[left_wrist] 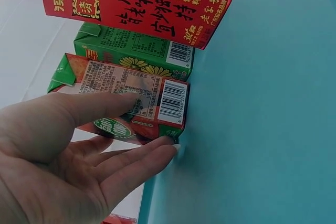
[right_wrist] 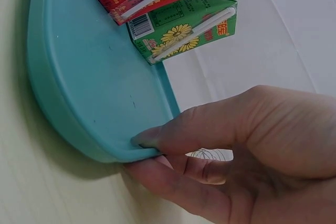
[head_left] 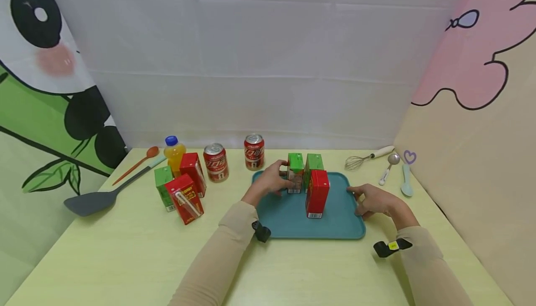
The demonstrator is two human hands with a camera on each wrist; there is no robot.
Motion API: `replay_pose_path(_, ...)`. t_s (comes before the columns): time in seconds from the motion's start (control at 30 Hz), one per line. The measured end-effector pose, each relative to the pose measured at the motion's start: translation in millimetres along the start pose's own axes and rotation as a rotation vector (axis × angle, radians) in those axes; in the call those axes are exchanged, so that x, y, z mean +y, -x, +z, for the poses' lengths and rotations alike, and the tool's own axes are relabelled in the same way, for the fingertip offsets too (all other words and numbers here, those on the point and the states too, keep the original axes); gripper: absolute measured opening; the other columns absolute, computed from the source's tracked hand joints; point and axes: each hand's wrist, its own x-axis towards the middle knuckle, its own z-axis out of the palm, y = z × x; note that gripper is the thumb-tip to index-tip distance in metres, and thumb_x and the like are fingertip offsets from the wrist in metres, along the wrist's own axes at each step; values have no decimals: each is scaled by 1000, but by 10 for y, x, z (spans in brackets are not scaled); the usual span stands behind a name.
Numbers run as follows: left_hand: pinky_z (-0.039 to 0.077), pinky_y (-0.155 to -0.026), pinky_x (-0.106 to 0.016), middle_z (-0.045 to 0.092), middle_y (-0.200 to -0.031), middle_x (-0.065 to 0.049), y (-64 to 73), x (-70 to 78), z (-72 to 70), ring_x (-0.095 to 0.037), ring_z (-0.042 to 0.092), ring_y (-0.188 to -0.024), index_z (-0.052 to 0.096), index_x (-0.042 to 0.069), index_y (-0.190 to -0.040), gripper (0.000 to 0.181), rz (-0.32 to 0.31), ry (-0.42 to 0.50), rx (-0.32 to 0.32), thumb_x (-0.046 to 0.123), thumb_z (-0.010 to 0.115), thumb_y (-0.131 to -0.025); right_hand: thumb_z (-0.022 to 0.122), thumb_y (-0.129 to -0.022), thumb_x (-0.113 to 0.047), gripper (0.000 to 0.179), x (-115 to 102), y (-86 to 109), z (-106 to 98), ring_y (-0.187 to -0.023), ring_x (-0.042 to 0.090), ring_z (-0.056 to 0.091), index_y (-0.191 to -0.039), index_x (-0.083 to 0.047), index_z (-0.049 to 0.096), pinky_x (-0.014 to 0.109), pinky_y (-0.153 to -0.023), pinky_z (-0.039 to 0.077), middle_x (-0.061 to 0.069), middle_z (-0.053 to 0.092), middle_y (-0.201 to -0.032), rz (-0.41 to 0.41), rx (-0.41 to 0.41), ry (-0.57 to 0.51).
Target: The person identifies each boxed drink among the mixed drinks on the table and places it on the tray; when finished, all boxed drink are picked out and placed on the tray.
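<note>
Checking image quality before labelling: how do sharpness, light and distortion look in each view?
Head view: even soft light, faint shadows, wide-angle bending at the edges, cans readable. Left wrist view: print on the cartons sharp, the left hand close and soft. Right wrist view: the right hand looms large, slightly blurred; the tray rim is clear.

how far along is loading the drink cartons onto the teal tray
Partway. Done: three cartons stand on the teal plastic tray, among them a red drink carton and a green drink carton behind it. In hand: the left hand holds the green-topped carton on the tray, while the right hand grips the tray's rim. Left: three more cartons and two red cans sit on the table.
</note>
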Motion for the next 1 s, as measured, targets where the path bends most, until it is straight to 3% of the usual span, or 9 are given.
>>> replay_pose_path(0.2,59,-67,-42,50,-143,-24,78,-18,1,-29,67,-99,29,10,-156,83,3,-48,22,9,77,-87,70,-78,9,80,-4,3,9,-76,24,63,-150,9,35,38,-72,60,20,47,-115,14,-2,-3)
replay_pose_path(0.33,54,-84,-46,51,-143,-24,202,-24,-41,-36,60,-119,26,11,-156,87,22,-89,59,9,77,-86,70,-78,9,80,1,16,15,-76,24,64,-150,9,35,38,-72,60,20,48,-114,26,4,2)
replay_pose_path(0.43,51,-88,-47,52,-143,-22,332,2,-126,-38,52,-129,27,14,-157,87,54,-111,82,10,77,-86,71,-78,9,80,2,20,14,-77,25,65,-150,9,35,39,-72,61,20,49,-115,28,5,8)
replay_pose_path(0.7,56,-78,-41,50,-146,-18,757,165,-450,-30,66,-109,28,15,-156,82,143,-175,128,12,74,-89,70,-79,9,80,-40,16,-26,-79,25,65,-150,8,34,38,-73,61,22,48,-118,29,-2,19)
replay_pose_path(1.0,58,-86,-46,53,-142,-21,1179,275,-688,-40,62,-118,34,8,-150,72,239,-237,153,10,74,-90,71,-79,9,80,-24,17,1,-80,25,64,-150,9,34,39,-73,60,21,48,-117,18,0,12)
